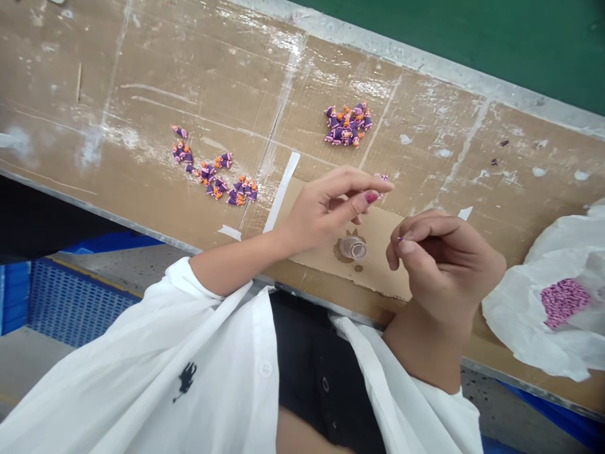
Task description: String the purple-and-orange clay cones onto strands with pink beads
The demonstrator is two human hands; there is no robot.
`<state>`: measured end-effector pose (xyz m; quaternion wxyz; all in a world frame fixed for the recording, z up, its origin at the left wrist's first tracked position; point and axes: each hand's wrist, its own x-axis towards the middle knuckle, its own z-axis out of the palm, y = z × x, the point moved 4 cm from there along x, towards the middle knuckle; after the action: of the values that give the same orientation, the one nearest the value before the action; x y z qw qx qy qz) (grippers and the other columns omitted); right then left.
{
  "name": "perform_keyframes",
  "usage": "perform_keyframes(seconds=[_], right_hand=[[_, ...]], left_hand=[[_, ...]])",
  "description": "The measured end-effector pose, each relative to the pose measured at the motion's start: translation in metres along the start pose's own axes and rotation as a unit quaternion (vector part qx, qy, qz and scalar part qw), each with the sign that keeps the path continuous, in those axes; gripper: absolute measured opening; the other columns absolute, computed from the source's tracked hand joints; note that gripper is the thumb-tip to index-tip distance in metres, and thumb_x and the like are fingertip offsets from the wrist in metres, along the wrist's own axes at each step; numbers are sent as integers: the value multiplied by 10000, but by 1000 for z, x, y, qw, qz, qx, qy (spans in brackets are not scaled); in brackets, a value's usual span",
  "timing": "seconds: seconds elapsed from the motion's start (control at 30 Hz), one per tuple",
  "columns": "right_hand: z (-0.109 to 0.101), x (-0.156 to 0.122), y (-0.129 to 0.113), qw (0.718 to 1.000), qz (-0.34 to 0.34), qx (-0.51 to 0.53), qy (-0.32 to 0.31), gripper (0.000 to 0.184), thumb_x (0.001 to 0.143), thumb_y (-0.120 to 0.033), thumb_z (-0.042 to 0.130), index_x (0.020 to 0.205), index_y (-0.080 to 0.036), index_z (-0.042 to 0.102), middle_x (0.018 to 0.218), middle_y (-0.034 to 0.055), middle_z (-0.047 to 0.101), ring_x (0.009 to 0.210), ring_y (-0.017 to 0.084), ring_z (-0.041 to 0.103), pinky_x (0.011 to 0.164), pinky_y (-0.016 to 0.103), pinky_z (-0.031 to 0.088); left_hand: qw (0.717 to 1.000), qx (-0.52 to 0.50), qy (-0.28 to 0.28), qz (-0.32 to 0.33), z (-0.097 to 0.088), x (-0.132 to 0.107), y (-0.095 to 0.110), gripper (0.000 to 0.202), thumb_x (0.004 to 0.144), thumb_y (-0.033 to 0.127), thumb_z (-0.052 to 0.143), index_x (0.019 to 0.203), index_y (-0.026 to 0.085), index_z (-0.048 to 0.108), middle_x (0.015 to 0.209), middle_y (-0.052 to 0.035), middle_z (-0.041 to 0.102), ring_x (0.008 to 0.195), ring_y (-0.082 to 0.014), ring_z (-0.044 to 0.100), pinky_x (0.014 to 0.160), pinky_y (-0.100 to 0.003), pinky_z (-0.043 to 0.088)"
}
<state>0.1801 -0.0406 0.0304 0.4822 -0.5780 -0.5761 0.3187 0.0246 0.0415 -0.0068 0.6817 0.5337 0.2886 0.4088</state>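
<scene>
My left hand (331, 205) hovers over the cardboard-covered bench (198, 75), thumb and fingers pinched on a small purple and pink figure (382, 178) at the fingertips. My right hand (442, 255) is curled closed, pinching a tiny purple piece (401, 239) between thumb and forefinger. Between the two hands a small clear round cap (353, 247) sits on a stained cardboard patch. A loose row of purple and orange figures (215, 173) lies to the left, and a tighter pile of them (347, 125) lies beyond my left hand.
A white plastic bag (529, 315) at the right holds a heap of small pink-purple pieces (564, 301). A strip of white tape (282, 189) lies on the cardboard. A green surface (472, 31) runs behind the bench. Blue crates (51, 296) stand below on the left.
</scene>
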Motion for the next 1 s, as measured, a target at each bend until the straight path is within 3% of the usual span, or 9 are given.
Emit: perform_keyframes(seconds=[0.13, 0.27, 0.4, 0.63, 0.77, 0.9, 1.0], right_hand=[[-4, 1, -2, 969, -8, -206, -133, 160, 845, -133, 611, 757, -245, 538, 689, -40, 568, 579, 116, 532, 544, 269, 430], [0, -5, -5, 936, -49, -268, -225, 134, 900, -177, 563, 800, -245, 507, 709, -36, 556, 571, 113, 520, 554, 261, 417], [4, -10, -5, 913, -71, -321, -239, 135, 904, -191, 551, 799, -243, 484, 711, -29, 530, 572, 124, 480, 546, 270, 383], [12, -17, -1, 889, -87, -379, -241, 185, 936, -219, 549, 789, -245, 441, 735, -26, 524, 555, 126, 414, 495, 289, 259], [10, -14, -2, 895, -84, -370, -234, 188, 930, -216, 561, 783, -247, 448, 712, -31, 505, 544, 123, 399, 494, 288, 256], [6, -5, -15, 934, -94, -279, -203, 170, 909, -144, 582, 813, -248, 488, 716, -40, 542, 566, 108, 483, 533, 259, 376], [2, 0, -24, 964, -110, -199, -134, 216, 868, -59, 594, 827, -255, 513, 710, -45, 560, 576, 107, 517, 542, 263, 417]], left_hand=[[1000, 0, 28, 0, -6, 2, -3, 295, 950, 476, 669, 1084, 236, 776, 1065, -18, 694, 774, -64, 621, 691, -204, 550], [999, -23, 34, -1, -5, 2, -3, 278, 943, 368, 682, 1189, 254, 742, 978, 17, 673, 731, -47, 603, 660, -181, 524], [997, -36, 50, -39, -3, 2, -6, 421, 894, 343, 747, 1300, 270, 662, 934, 25, 681, 844, -90, 665, 683, -182, 550], [988, -122, 26, -89, 2, 3, -10, 325, 836, 377, 823, 1060, 200, 668, 932, 13, 713, 789, -88, 685, 740, -235, 600], [983, -143, 24, -114, 1, 4, -9, 368, 803, 383, 855, 1023, 194, 629, 883, 29, 687, 753, -83, 690, 714, -229, 589], [974, -159, 13, -160, 2, 4, -13, 445, 767, 430, 879, 1028, 186, 614, 843, 42, 668, 669, -54, 640, 596, -187, 520], [961, -194, -15, -197, 5, 2, -14, 478, 739, 450, 895, 1011, 182, 609, 819, 50, 658, 610, -30, 577, 536, -176, 465]])
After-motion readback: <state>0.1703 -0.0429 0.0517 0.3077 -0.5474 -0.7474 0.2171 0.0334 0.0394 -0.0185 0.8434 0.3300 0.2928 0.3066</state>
